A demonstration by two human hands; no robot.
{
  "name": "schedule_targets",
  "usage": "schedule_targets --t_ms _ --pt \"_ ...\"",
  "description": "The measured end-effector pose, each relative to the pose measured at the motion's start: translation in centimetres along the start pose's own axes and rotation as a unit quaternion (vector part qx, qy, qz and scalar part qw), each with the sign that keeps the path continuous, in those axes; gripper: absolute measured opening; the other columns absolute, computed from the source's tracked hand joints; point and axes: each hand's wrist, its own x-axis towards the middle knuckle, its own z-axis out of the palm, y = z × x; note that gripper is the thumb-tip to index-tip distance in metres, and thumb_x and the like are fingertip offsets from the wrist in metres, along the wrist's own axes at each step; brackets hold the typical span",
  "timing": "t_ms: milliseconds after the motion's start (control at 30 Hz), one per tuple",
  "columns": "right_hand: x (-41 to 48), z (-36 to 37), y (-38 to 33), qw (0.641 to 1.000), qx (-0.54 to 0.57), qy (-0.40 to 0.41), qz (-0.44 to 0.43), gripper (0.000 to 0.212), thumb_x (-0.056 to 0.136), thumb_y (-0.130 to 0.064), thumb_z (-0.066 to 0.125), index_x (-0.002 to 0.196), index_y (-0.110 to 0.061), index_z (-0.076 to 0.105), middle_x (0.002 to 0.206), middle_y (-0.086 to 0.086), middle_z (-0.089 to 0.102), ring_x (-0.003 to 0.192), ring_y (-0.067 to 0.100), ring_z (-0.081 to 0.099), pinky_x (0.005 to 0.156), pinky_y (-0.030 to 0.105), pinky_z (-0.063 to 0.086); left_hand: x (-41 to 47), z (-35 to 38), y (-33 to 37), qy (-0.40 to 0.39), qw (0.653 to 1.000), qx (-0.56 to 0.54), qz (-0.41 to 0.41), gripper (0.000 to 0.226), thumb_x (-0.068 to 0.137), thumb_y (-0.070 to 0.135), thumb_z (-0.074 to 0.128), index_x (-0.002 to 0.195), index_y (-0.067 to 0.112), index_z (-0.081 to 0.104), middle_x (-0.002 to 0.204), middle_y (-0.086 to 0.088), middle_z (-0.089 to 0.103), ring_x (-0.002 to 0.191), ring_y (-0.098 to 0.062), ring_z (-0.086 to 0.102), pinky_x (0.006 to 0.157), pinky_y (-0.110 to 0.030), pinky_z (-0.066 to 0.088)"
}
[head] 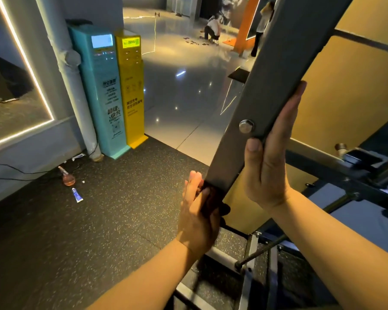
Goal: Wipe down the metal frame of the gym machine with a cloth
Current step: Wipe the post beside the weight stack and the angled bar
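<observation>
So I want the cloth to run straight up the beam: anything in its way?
Yes. Above the cloth, the right hand lies along the beam, thumb on its front face; a bolt head protrudes just above the thumb.

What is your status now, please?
Left hand grips dark cloth on frame, low down. Right hand flat against frame, fingers straight. Bolt above cloth.

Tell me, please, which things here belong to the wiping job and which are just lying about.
Job: metal frame; dark cloth held by left hand; right hand bracing the frame.
Lying about: pink bottle; blue tube; teal kiosk; yellow kiosk.
</observation>
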Motion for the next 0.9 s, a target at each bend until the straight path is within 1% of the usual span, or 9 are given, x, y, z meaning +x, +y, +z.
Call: schedule_targets --t_ms 100,267,433,533,600,633,700,767,900 --pt "-0.6 0.2 -0.5 0.999 0.0 -0.001 0.041 0.064 0.097 -0.005 0.035 0.147 -0.007 -0.005 0.156 0.038 -0.005 0.153 0.05 0.004 0.123 0.046 0.024 1.0 0.1 1.3 0.013 1.0 -0.01 -0.013 0.041 0.111 0.033 0.035 0.148 0.02 0.025 0.154 -0.021 0.03 0.143 -0.048 0.034 0.101 -0.07 0.047" --pt "-1.2 0.2 0.5 1.0 -0.021 0.004 0.01 0.07 0.105 -0.022 0.034 0.159 -0.034 -0.008 0.165 0.009 -0.008 0.156 0.045 0.008 0.118 0.065 0.03 7.4 -0.2 4.5 0.066 0.996 -0.049 0.016 0.04 0.11 0.034 0.037 0.141 0.009 0.037 0.16 -0.013 0.025 0.144 -0.058 0.033 0.104 -0.077 0.038" --pt "-1.3 0.6 1.3 0.999 -0.032 0.014 -0.031 0.068 0.108 -0.027 0.033 0.161 -0.035 -0.009 0.168 -0.001 -0.007 0.153 0.053 0.005 0.118 0.067 0.027 4.3 0.2 2.7 0.052 0.998 -0.048 -0.003 0.038 0.108 0.039 0.037 0.142 0.023 0.034 0.161 -0.009 0.031 0.142 -0.055 0.039 0.105 -0.077 0.037" --pt "-1.3 0.6 1.5 0.999 -0.034 0.008 -0.03 0.071 0.107 -0.027 0.034 0.161 -0.036 -0.01 0.168 0.016 0.001 0.149 0.061 0.009 0.114 0.071 0.028 -1.3 0.9 0.4 0.025 0.981 -0.06 -0.183 0.049 0.105 0.055 0.036 0.148 0.032 0.039 0.157 -0.018 0.039 0.134 -0.051 0.051 0.103 -0.068 0.046" --pt "-1.6 0.4 1.5 0.999 -0.03 0.003 -0.03 0.073 0.106 -0.025 0.036 0.161 -0.037 -0.012 0.171 0.005 -0.003 0.15 0.06 0.01 0.114 0.072 0.028 -2.2 1.5 0.9 0.004 0.955 -0.08 -0.285 0.05 0.103 0.058 0.039 0.149 0.04 0.038 0.147 -0.026 0.048 0.124 -0.052 0.059 0.096 -0.069 0.05" --pt "-1.8 0.4 1.5 0.999 -0.028 0.001 -0.032 0.075 0.105 -0.024 0.037 0.161 -0.037 -0.012 0.172 0.0 -0.005 0.15 0.058 0.01 0.114 0.072 0.028 -1.5 1.5 1.5 0.002 0.948 -0.093 -0.303 0.049 0.104 0.053 0.039 0.149 0.036 0.039 0.15 -0.027 0.046 0.131 -0.049 0.054 0.104 -0.067 0.046" --pt "-1.9 0.3 1.5 0.999 -0.025 0.0 -0.043 0.076 0.105 -0.022 0.039 0.161 -0.036 -0.011 0.171 -0.006 -0.006 0.152 0.055 0.01 0.115 0.071 0.028 1.5 1.5 3.2 0.037 0.959 -0.096 -0.264 0.05 0.105 0.039 0.04 0.148 0.015 0.04 0.16 -0.023 0.035 0.15 -0.033 0.037 0.123 -0.053 0.031" --pt "-1.8 0.2 1.4 0.998 -0.021 0.004 -0.053 0.076 0.104 -0.022 0.039 0.161 -0.035 -0.01 0.169 -0.014 -0.01 0.155 0.047 0.006 0.116 0.071 0.025 5.3 1.2 4.6 0.068 0.974 -0.084 -0.201 0.057 0.105 0.04 0.041 0.147 0.001 0.04 0.162 -0.02 0.031 0.15 -0.036 0.036 0.121 -0.058 0.032" --pt "-2.0 0.5 1.5 0.998 -0.01 0.017 -0.055 0.074 0.105 -0.022 0.038 0.161 -0.035 -0.008 0.168 -0.017 -0.01 0.155 0.046 0.005 0.117 0.071 0.022 6.4 1.6 4.4 0.113 0.988 -0.051 -0.092 0.042 0.107 0.041 0.04 0.142 0.019 0.04 0.158 -0.02 0.034 0.141 -0.049 0.042 0.107 -0.07 0.039"
